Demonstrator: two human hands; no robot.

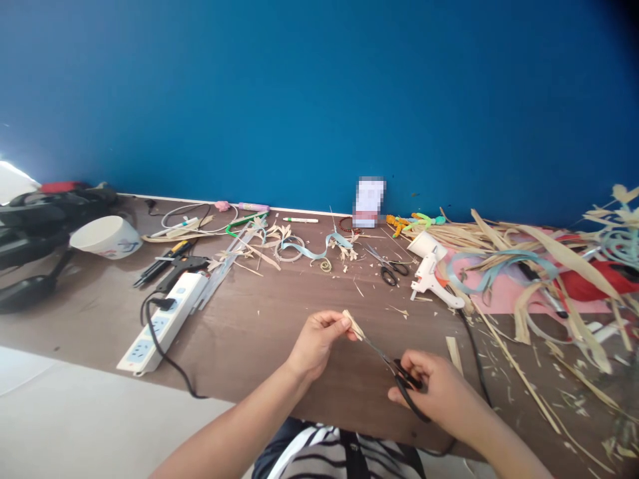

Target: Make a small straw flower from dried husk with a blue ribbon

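Observation:
Between the thumb and fingers of my left hand (319, 339) is a short piece of pale dried husk (353, 324), pinched at its upper end. My right hand (442, 392) grips black-handled scissors (405, 380), its fingers around the handles. The scissor blades point up and left, and their tips meet the lower end of the husk piece. Whether the blades have cut into it I cannot tell. A loose husk strip (454, 354) lies on the brown table (239, 359) just beyond my right hand.
A white power strip (164, 322) with a black cord lies left. A white glue gun (432, 279), a second pair of scissors (389, 271) and a heap of husk strips (544, 246) are right. Farther off stand a white bowl (107, 236) and a blurred-out upright panel (369, 201).

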